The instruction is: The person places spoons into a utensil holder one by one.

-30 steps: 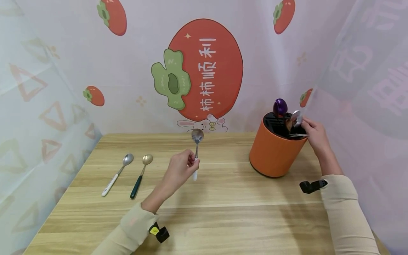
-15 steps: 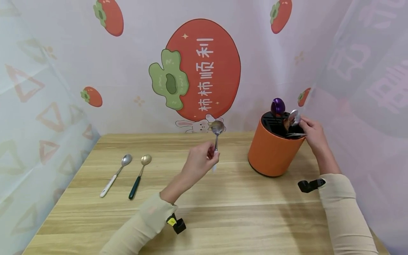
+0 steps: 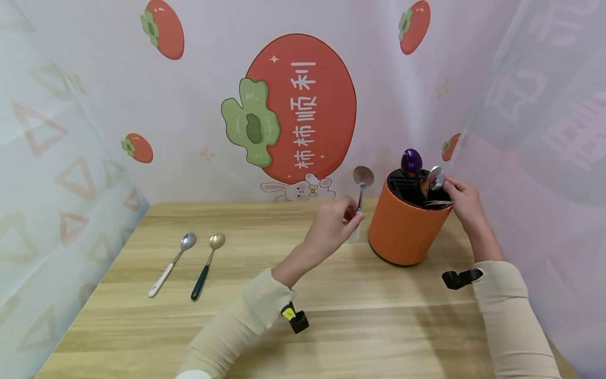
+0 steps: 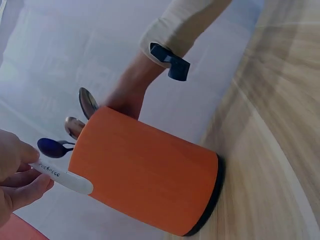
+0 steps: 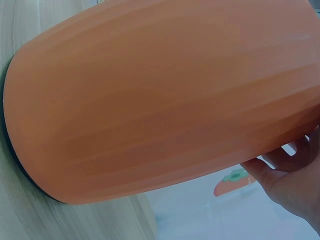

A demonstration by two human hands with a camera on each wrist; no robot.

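My left hand [image 3: 326, 229] pinches a metal spoon [image 3: 363, 176] by its white handle, bowl up, just left of the orange utensil holder [image 3: 402, 231]. In the left wrist view, dark lettering marks the spoon's white handle [image 4: 70, 180], seen in front of the holder. My right hand [image 3: 466, 202] grips the holder's top edge on its right side; in the right wrist view the thumb of the right hand [image 5: 292, 185] lies against the outer wall and the other fingers are partly hidden. From the slotted black top stick up a purple spoon [image 3: 411, 161] and a silver spoon [image 3: 434, 176].
On the left of the wooden table [image 3: 142, 337] lie a white-handled spoon [image 3: 172, 265] and a dark green-handled spoon [image 3: 207, 267], side by side. A printed curtain [image 3: 203, 79] stands behind the table and along both sides. The holder stands near the back right.
My left hand has moved right with the spoon, from mid-table to beside the holder. My right hand has stayed at the holder's edge. The two spoons on the table have not moved.
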